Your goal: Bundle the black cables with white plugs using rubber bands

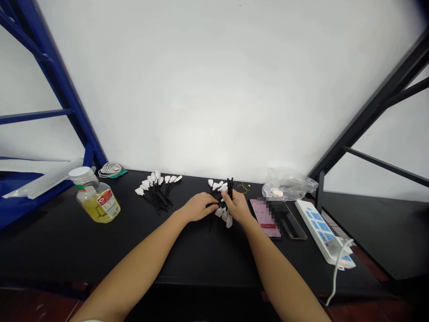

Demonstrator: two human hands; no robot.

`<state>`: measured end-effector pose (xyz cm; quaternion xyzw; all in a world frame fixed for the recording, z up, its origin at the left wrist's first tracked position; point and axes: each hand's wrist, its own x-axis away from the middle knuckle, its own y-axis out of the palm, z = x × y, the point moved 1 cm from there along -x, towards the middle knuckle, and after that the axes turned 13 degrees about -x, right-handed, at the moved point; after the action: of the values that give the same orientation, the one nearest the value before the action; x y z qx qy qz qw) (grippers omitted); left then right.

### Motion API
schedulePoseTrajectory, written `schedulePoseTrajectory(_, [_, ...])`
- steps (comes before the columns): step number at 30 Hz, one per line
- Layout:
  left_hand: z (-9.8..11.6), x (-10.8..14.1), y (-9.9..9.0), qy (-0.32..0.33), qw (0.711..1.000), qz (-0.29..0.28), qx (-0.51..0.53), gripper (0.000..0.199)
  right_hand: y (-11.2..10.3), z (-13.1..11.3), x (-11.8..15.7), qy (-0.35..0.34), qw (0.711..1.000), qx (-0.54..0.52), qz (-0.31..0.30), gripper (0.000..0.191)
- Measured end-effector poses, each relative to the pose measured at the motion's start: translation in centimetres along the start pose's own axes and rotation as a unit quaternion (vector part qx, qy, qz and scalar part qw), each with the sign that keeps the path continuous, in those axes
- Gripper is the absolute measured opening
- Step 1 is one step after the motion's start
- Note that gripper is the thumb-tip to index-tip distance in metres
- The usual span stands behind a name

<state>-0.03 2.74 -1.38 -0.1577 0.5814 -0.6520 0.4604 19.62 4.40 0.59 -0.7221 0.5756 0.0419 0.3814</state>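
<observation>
The right hand (235, 206) has its fingers closed around a bundle of black cables (230, 185), dark ends standing up past the thumb and white tags (224, 215) hanging on the near side. That bundle sits just above the middle of the counter (187, 259), slightly right. The left hand (198, 207) reaches in from the left, thumb and fingertips close together beside it; whether they pinch a cable I cannot tell.

To handle this well, the right grip should be firm enough to keep the strands parallel, yet loose enough not to kink them. The left fingers would do best to work on one strand at a time, keeping the tags facing the same way so none folds under. A few tagged cables (217, 185) lie just on the far side, so the knuckles could easily sweep them along. The larger cable group (156, 190) on the left is well apart and best left undisturbed, as is the phone (264, 217) near the right wrist.
</observation>
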Motion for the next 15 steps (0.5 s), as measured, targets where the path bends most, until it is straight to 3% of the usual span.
schedulePoseTrajectory(4, [-1.9,0.3,-0.1,-0.046,0.998,0.023,-0.037,0.037,-0.1,-0.2,0.1,-0.011,0.999,0.011,0.03,0.036])
schedulePoseTrajectory(7, [-2.9,0.5,0.5,-0.063,0.995,-0.001,-0.079,0.049,-0.2,-0.4,0.1,-0.019,0.998,0.005,0.056,0.035])
schedulePoseTrajectory(11, [-2.9,0.5,0.8,-0.077,0.989,-0.027,-0.12,0.05,-0.2,-0.5,0.1,-0.021,0.998,0.012,0.053,0.035])
schedulePoseTrajectory(15, [-2.3,0.4,0.3,-0.134,0.978,-0.036,-0.156,0.047,-0.1,-0.4,0.1,-0.017,0.999,0.021,0.022,0.037])
